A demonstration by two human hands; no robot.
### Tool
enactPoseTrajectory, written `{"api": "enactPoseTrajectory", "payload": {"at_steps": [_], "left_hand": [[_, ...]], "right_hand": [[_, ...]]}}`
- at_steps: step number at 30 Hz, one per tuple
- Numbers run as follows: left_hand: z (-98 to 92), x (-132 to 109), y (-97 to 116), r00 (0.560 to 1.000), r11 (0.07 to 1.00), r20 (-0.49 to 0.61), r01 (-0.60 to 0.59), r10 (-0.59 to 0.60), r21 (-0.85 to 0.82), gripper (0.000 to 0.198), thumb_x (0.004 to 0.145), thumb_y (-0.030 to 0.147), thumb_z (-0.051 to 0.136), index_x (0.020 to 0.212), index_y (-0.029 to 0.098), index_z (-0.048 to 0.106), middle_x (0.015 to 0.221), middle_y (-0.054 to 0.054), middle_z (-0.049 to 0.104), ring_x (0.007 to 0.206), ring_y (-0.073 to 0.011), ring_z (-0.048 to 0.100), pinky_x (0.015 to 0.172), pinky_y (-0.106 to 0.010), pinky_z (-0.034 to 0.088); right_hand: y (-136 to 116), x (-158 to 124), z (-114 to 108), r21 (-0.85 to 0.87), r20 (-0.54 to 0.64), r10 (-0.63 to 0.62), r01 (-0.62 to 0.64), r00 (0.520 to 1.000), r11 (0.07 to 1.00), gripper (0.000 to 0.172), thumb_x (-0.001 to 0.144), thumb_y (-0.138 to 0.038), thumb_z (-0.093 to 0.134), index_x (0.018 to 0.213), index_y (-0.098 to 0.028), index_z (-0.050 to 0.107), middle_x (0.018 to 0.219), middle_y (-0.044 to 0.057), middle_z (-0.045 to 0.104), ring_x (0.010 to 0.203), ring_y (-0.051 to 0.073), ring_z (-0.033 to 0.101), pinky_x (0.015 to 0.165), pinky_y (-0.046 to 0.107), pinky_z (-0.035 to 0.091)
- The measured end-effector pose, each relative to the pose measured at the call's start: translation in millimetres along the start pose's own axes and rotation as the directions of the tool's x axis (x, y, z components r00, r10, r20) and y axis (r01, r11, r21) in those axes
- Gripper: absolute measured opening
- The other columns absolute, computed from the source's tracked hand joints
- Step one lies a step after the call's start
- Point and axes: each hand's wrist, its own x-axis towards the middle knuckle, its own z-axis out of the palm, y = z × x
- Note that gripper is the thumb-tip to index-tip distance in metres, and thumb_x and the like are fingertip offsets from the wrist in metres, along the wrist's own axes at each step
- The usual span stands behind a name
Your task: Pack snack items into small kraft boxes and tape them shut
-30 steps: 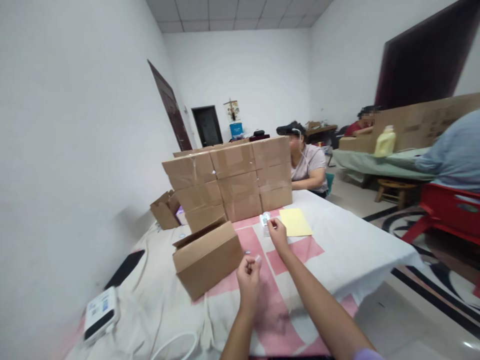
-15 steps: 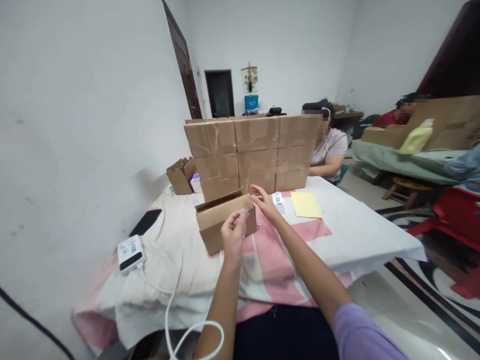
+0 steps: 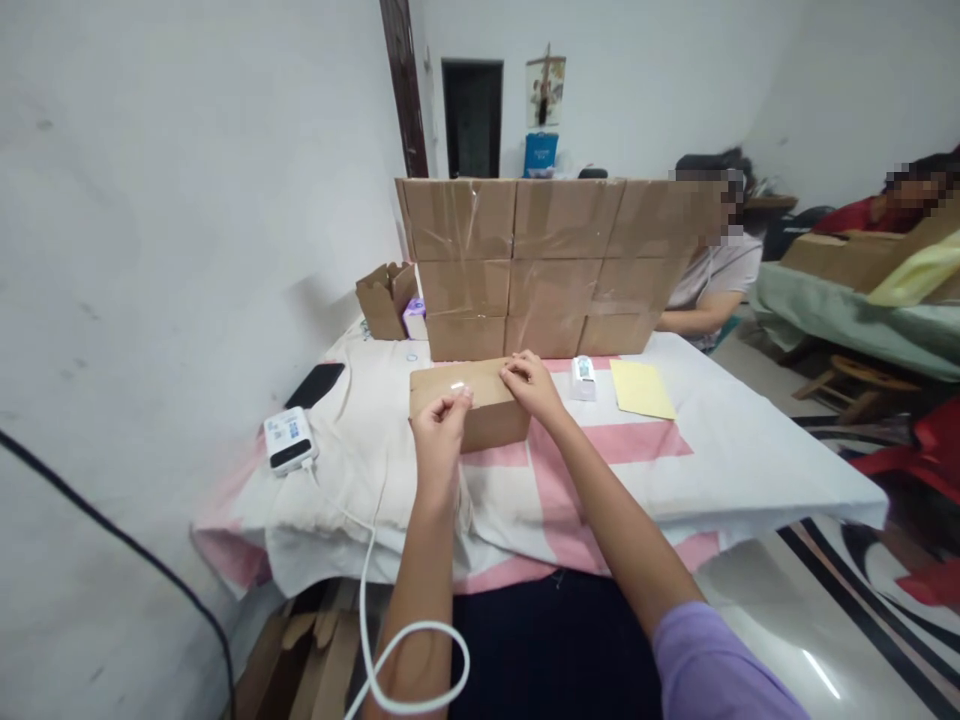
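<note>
A small cardboard box (image 3: 495,425) lies on the cloth-covered table, its top flap down. My left hand (image 3: 444,415) pinches a small piece of clear tape (image 3: 459,387) over the left part of the box top. At the top's right end, my right hand (image 3: 531,382) rests with its fingers bent together; whether something is between them is too small to tell. Behind the box rises a wall of stacked, taped cardboard boxes (image 3: 555,270).
To the right are a small white device (image 3: 583,379) and a yellow card (image 3: 642,389). A power bank (image 3: 289,440) with a white cable, a black phone (image 3: 316,385) and an open carton (image 3: 385,302) are on the left. A person (image 3: 712,275) sits behind the stack's right end.
The box's raised flap has come down, and its top faces up. My left hand has moved left over it; my right hand's fingers have closed at its right end. The view has shifted.
</note>
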Motion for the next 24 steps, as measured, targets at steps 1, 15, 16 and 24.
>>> {"api": "enactPoseTrajectory", "payload": {"at_steps": [1,15,16,24], "left_hand": [[-5.3,3,0,1.000,0.999,0.006,-0.015,0.015,0.048,0.039,0.076,0.052,0.069,0.058,0.020,0.059,0.049,0.007,0.037,0.052,-0.0088,0.033,0.056,-0.026,0.030],[-59.4,99,51,0.974,0.725,0.133,0.044,-0.185,0.687,0.020,0.074,0.039,0.070,0.068,0.020,0.072,0.085,-0.004,0.072,0.092,-0.0217,0.060,0.085,-0.031,0.042],[-56.6,105,53,0.965,0.692,0.130,0.066,-0.227,0.719,0.021,0.075,0.039,0.072,0.068,0.020,0.072,0.086,-0.005,0.072,0.092,-0.0217,0.060,0.084,-0.031,0.042],[-40.0,135,51,0.879,0.407,-0.001,0.221,-0.476,0.886,0.024,0.086,0.039,0.071,0.084,0.016,0.065,0.087,-0.001,0.066,0.078,-0.0136,0.059,0.076,-0.033,0.052]], "right_hand": [[-1,-3,0,0.029,-0.013,-0.002,0.002,1.000,1.000,0.018,0.087,-0.032,0.061,0.073,-0.021,0.066,0.092,0.005,0.059,0.108,0.024,0.059,0.103,0.040,0.043],[-3,-9,11,0.023,-0.137,0.026,-0.023,0.990,0.999,0.018,0.089,-0.029,0.054,0.076,-0.022,0.065,0.093,0.007,0.060,0.109,0.026,0.058,0.102,0.041,0.045],[-3,-9,12,0.022,-0.139,0.033,-0.030,0.990,0.999,0.018,0.089,-0.029,0.054,0.076,-0.022,0.065,0.094,0.008,0.061,0.110,0.026,0.058,0.103,0.041,0.045],[-7,-8,15,-0.051,-0.144,0.059,-0.067,0.988,0.996,0.018,0.089,-0.026,0.053,0.078,-0.022,0.067,0.096,0.009,0.063,0.108,0.027,0.057,0.101,0.041,0.046]]}}
